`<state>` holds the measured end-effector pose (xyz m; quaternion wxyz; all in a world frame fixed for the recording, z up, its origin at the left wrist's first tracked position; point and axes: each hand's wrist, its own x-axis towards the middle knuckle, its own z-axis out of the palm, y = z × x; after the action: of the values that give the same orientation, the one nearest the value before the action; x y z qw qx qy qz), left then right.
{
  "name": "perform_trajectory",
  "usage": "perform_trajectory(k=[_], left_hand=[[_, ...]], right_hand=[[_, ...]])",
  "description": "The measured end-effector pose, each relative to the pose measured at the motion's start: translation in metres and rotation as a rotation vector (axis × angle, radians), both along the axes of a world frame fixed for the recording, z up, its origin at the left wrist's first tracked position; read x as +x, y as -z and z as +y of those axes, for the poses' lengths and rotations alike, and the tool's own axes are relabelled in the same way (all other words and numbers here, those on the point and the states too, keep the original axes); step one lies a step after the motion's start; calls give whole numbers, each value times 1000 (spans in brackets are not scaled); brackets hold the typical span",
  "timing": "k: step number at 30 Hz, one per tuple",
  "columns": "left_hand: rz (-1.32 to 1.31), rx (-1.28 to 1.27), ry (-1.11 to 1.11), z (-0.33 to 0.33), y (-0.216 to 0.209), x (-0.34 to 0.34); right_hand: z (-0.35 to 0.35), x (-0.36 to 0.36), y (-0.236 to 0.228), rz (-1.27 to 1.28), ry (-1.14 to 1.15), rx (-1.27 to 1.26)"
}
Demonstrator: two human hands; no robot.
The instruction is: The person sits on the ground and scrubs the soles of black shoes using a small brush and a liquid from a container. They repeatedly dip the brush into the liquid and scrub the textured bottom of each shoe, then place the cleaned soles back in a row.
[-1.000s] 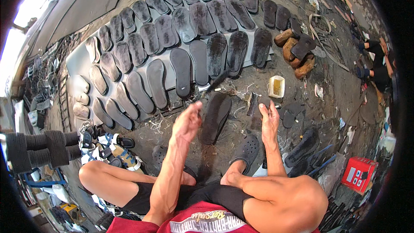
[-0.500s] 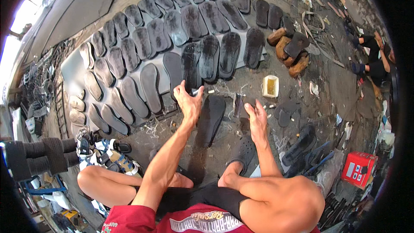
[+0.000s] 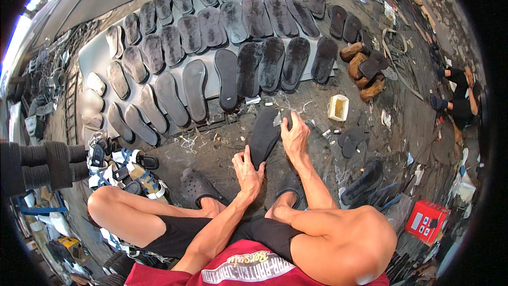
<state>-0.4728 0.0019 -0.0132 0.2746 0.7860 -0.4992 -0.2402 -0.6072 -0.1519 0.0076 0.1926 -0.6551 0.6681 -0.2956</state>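
Observation:
A dark shoe sole [image 3: 264, 136] is tilted between my hands, above the ground in front of my feet. My left hand [image 3: 248, 173] grips its lower end, with the index finger along the left edge and the thumb on the other side. By the upper right edge, my right hand [image 3: 295, 136] is closed, its fingertips pinching a small translucent greyish piece [image 3: 277, 119] against the sole's surface. What that piece is cannot be made out. A small white block [image 3: 253, 100] lies beyond the sole.
Rows of dark soles [image 3: 228, 79] lie on a pale board ahead. To the right are a yellowish tub [image 3: 338, 108], brown wooden shoe lasts [image 3: 372, 88] and a red box [image 3: 427, 222]. Sandals [image 3: 143, 177] are piled left. A person [image 3: 462, 92] sits at far right.
My left hand has moved back from the white block to the sole's lower end. My right hand has moved left to the sole, which now sits tilted between both hands.

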Motion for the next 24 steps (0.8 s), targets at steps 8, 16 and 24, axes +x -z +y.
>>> perform_trajectory(k=[8, 16, 24], left_hand=[[-7, -12, -10, -1, 2, -2], [23, -28, -26, -1, 6, 4], [7, -67, -22, -18, 7, -5]], right_hand=[[-20, 32, -4, 229, -860, -157], [-16, -27, -14, 347, -599, -219], [-44, -14, -19, 174, -461, -132]])
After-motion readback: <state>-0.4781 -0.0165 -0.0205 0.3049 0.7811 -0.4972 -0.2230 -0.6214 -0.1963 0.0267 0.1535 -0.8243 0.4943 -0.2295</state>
